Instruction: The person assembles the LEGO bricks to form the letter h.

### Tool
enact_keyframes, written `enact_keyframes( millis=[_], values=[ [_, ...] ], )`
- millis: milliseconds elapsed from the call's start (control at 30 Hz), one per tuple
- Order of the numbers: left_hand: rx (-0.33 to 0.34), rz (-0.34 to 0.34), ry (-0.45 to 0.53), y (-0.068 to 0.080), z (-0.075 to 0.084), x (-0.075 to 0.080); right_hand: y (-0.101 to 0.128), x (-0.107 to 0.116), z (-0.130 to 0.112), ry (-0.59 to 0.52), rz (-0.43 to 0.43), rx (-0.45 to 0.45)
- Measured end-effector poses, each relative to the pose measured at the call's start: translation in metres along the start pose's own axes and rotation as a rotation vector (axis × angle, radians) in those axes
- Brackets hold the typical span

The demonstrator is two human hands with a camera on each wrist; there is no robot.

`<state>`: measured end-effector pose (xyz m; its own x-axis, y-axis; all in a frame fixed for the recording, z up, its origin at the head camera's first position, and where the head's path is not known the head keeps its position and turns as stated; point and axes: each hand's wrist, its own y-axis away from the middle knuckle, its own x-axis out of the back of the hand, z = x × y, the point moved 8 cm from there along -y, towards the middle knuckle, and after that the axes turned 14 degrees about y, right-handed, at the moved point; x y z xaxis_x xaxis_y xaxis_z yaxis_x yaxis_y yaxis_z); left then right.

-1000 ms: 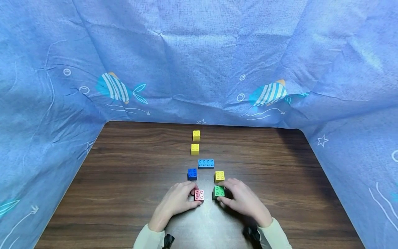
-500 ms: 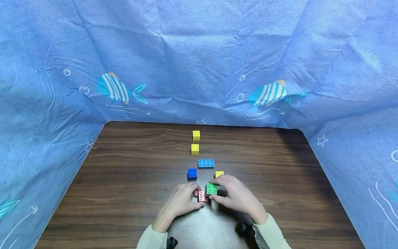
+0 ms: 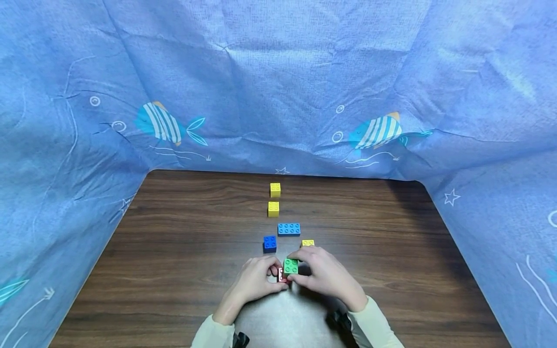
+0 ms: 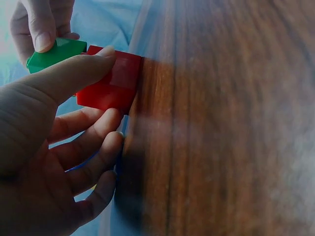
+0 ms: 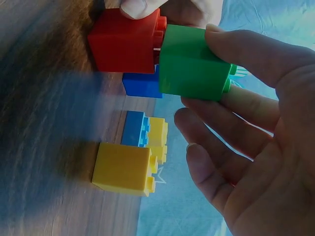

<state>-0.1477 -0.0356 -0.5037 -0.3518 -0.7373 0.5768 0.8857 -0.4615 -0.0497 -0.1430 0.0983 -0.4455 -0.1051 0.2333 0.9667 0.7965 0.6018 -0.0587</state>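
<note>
Green brick [image 3: 290, 266] has shifted left since a second ago, from beside the red brick [image 3: 282, 276] to above it, overlapping most of it in the head view. Right hand [image 3: 324, 276] came left with it; left hand [image 3: 256, 279] barely moved.

Right hand pinches green brick, thumb and fingers curled round its sides. Right wrist view: green brick [image 5: 195, 63] is held against the studded top of red brick [image 5: 125, 46], offset, not seated flat. Left hand grips red brick, thumb on one face and fingers curled on the other; left wrist view shows red brick [image 4: 110, 77] between thumb and fingers [image 4: 93, 147], its far edge at the wood, green brick [image 4: 54, 53] just behind with a right fingertip on it.

Both bricks sit at the near middle of the table [image 3: 174, 251], between the two hands.

Just beyond the hands: small yellow brick [image 3: 307, 242], partly hidden by right fingers, and dark blue brick [image 3: 270, 243] to its left. Long light-blue brick [image 3: 289, 229] lies behind those. Two more yellow bricks [image 3: 273, 209] [image 3: 275, 189] stand in a line further back, apart from each other. Blue fish-print cloth [image 3: 278, 87] walls the table on three sides. Pale sleeves [image 3: 209, 333] at the bottom edge.
</note>
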Motion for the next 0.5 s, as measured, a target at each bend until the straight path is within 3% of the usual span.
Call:
enact_keyframes(
  millis=[500],
  values=[
    [-0.007, 0.008, -0.011, -0.0002, 0.0002, 0.0004, -0.0014, -0.0014, -0.0073, 0.045, 0.021, 0.028]
  ],
)
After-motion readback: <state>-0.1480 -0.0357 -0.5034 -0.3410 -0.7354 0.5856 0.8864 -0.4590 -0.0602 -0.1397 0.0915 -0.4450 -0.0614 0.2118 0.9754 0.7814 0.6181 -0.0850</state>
